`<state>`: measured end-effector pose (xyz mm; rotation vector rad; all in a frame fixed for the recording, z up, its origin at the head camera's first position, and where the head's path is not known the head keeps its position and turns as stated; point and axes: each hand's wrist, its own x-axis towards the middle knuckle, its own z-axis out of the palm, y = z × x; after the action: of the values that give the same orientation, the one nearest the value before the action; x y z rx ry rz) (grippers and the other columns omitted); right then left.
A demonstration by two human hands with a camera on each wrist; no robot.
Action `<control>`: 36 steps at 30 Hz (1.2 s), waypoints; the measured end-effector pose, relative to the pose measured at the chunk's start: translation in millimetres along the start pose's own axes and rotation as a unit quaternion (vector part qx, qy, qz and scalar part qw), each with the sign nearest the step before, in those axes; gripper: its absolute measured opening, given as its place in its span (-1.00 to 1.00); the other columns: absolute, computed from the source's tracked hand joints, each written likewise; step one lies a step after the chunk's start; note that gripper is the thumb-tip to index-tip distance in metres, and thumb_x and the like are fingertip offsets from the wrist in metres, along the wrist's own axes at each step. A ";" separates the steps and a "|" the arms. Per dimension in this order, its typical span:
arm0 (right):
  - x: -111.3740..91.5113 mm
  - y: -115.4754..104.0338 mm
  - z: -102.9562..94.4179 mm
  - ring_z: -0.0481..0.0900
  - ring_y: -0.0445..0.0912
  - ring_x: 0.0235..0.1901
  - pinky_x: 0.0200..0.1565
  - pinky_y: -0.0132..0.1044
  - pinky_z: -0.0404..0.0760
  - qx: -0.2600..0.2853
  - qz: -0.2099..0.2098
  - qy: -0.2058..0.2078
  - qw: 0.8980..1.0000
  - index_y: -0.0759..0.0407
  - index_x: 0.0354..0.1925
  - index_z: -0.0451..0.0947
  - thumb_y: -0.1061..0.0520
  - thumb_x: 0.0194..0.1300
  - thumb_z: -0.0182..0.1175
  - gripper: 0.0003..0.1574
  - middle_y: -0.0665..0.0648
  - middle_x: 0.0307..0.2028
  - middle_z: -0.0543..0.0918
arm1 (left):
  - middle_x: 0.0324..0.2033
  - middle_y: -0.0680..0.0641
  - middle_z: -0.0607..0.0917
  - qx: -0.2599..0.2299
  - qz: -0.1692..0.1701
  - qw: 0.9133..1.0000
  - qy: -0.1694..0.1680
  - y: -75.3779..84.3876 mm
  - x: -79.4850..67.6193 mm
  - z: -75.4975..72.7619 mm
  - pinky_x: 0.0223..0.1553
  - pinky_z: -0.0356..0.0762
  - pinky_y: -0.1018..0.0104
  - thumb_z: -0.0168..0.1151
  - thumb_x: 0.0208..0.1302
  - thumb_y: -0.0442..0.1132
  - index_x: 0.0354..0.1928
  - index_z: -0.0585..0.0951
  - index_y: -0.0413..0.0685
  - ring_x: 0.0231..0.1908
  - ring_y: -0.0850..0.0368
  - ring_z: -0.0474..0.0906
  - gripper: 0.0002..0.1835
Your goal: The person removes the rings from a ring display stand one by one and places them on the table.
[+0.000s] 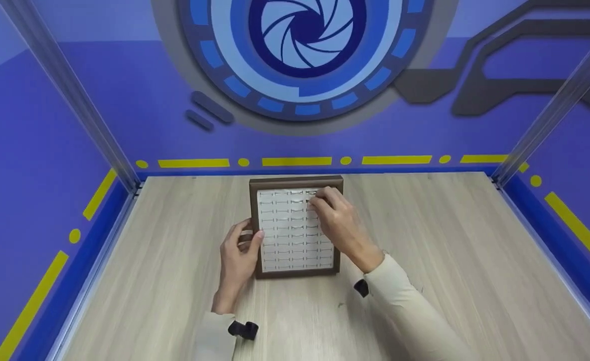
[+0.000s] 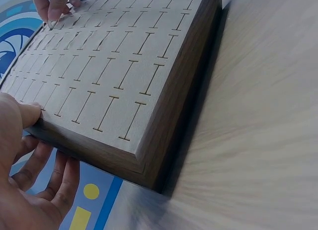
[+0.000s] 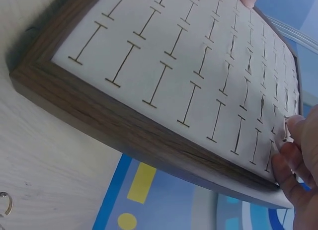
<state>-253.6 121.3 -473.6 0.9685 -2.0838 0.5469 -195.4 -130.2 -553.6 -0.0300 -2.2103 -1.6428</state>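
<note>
A ring display tray (image 1: pixel 297 228) with a brown wood-look frame and a white slotted pad stands tilted up on the table. My left hand (image 1: pixel 239 253) grips its left edge, the thumb on the front and the fingers behind. Near the top of the pad, my right hand (image 1: pixel 337 218) pinches a small ring (image 2: pixel 50 25) at a slot; the fingertips (image 3: pixel 294 128) hide most of it. Some slots (image 3: pixel 262 107) near that hand gape and look bent, while those toward the tray's lower end lie flat.
Another ring (image 3: pixel 7 203) lies on the wood-grain table (image 1: pixel 174 281) in the right wrist view. A blue patterned wall (image 1: pixel 124 115) stands behind the table, with metal posts (image 1: pixel 541 110) at the back corners. Each wrist wears a black device (image 1: pixel 243 330).
</note>
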 end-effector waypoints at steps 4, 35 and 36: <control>-0.3 0.1 -1.3 0.63 0.01 -0.15 -0.08 -0.26 0.74 0.006 0.001 -0.002 1.000 0.31 -0.14 0.70 0.47 0.40 0.30 -0.85 0.16 -0.13 0.63 | 0.06 -0.14 0.70 -0.003 -0.001 1.000 -0.001 0.5 -0.5 -0.6 0.02 0.78 0.11 0.39 0.50 -0.15 0.32 0.62 -0.11 -0.04 -0.01 0.75 -0.56; -12.9 3.3 -17.9 0.69 0.01 -0.23 -0.18 -0.21 0.75 0.063 -0.012 0.038 0.997 0.33 -0.14 0.72 0.43 0.31 0.42 -0.84 0.17 -0.20 0.66 | 0.06 -0.13 0.71 0.000 0.006 1.000 -0.007 0.9 -0.5 -1.6 0.01 0.78 0.18 0.38 0.50 -0.17 0.33 0.61 -0.12 -0.04 0.00 0.75 -0.56; -14.0 3.4 -19.1 0.68 0.01 -0.23 -0.18 -0.21 0.75 0.067 -0.010 0.036 0.997 0.33 -0.15 0.72 0.42 0.32 0.42 -0.86 0.17 -0.20 0.65 | 0.06 -0.13 0.71 -0.001 0.008 1.000 -0.007 0.7 -0.5 -1.6 0.01 0.78 0.19 0.38 0.50 -0.18 0.33 0.61 -0.13 -0.04 0.00 0.75 -0.56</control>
<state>-241.5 142.0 -472.9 1.0291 -1.9915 0.7079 -194.3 -131.3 -552.7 -0.0585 -2.2132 -1.6399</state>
